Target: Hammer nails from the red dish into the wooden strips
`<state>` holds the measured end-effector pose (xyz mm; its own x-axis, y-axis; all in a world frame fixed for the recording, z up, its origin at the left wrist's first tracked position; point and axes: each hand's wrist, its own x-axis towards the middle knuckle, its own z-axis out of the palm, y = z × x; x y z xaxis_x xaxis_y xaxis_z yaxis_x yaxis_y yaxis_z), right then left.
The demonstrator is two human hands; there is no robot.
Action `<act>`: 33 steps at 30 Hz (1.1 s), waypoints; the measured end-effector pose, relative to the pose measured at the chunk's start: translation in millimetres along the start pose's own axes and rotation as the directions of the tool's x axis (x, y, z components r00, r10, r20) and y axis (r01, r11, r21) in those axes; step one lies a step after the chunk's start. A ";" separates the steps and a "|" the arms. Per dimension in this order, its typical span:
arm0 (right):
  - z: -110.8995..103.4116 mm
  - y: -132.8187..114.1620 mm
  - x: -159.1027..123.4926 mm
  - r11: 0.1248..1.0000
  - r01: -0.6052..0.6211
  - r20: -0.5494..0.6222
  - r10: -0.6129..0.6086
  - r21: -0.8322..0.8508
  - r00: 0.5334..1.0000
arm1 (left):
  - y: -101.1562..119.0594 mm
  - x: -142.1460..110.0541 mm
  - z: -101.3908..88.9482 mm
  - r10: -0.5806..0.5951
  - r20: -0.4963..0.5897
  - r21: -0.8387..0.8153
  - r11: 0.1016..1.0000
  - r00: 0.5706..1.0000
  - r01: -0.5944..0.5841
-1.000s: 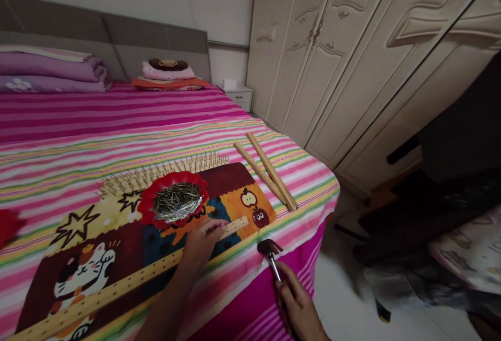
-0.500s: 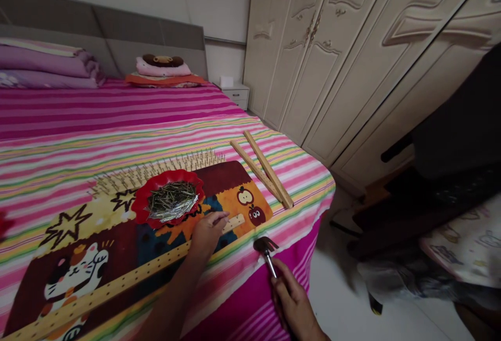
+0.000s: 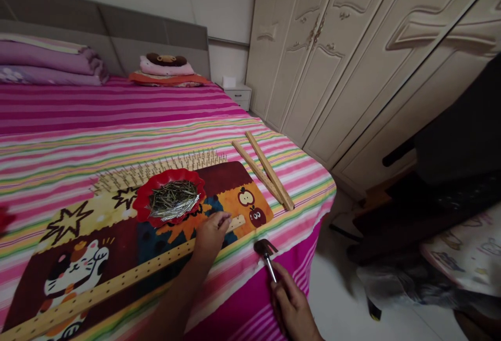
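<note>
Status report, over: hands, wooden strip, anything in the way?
Right hand gripping hammer. Left hand over wooden strip, grip unclear. Strip across patterned mat, partly covered by that hand; red bowl clear of it.

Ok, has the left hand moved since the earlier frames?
Yes: against the red bowl, the left hand has shifted slightly right, toward the right end of the wooden strip.

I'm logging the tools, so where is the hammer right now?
In the head view, the hammer is low, just right of centre, in the right hand, its head below the right end of the mat.
</note>
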<state>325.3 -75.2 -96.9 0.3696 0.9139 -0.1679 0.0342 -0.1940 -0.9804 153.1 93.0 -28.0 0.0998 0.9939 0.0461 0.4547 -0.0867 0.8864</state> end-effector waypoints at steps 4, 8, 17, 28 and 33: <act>3.4 -22.1 -5.2 1.000 -0.027 0.061 0.026 0.011 0.998 | -2.2 -1.1 1.8 -0.019 0.013 0.006 1.000 1.000 0.019; 9.1 -60.4 0.5 1.000 -0.001 0.198 0.004 -0.018 0.980 | -4.9 -3.1 0.7 0.051 0.017 0.066 0.996 0.999 -0.052; 41.0 -122.5 22.6 0.991 0.125 0.226 -0.114 -0.039 0.967 | -12.0 -6.3 3.9 0.150 0.026 0.111 0.982 0.988 -0.152; 26.1 -103.5 13.2 0.984 0.127 0.252 -0.093 -0.124 0.963 | -10.7 -5.7 3.2 0.140 0.016 0.132 0.981 0.990 -0.141; -7.6 -56.2 5.0 0.946 0.158 0.256 -0.084 -0.282 0.963 | -12.2 -9.0 7.1 0.151 -0.003 0.122 0.981 0.988 -0.150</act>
<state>332.3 -62.4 -41.8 0.1155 0.9877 -0.1056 0.3526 -0.1402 -0.9252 153.0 84.6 -42.5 0.1646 0.9696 0.1813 0.5391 -0.2424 0.8066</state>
